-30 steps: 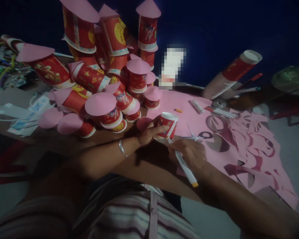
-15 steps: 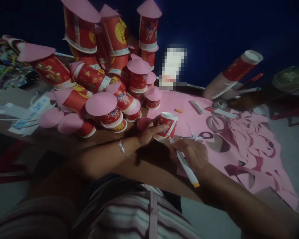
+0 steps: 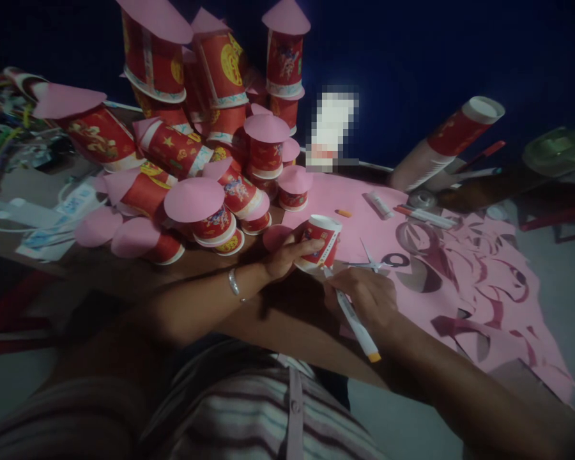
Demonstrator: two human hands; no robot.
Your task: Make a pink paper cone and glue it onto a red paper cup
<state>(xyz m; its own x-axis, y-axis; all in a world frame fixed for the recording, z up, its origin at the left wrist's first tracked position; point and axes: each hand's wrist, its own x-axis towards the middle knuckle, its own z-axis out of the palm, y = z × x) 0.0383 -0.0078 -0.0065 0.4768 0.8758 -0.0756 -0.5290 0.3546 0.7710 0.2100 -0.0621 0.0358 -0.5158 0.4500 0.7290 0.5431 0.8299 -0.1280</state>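
My left hand (image 3: 287, 257) is wrapped round a red paper cup (image 3: 326, 237) with a white strip of print down its side. The cup is held tilted over the table's near part. In my right hand (image 3: 367, 295) is a white marker (image 3: 357, 326) with a yellow end; its tip meets the cup close to the lower rim. Just beyond that hand, scissors (image 3: 395, 260) lie spread on pink paper (image 3: 349, 191). A pink paper disc (image 3: 275, 237) is partly behind my left hand.
Stacked red cups with pink cone tops (image 3: 194, 201) crowd the left and back. Cut pink scraps (image 3: 498, 287) cover the right side. A glue stick (image 3: 378, 206), an orange cap (image 3: 344, 213) and a tall cup stack (image 3: 464, 128) stand or lie farther back.
The marker and my right hand have shifted very slightly to the left along the cup's lower edge. My left hand keeps the cup in nearly the same place.
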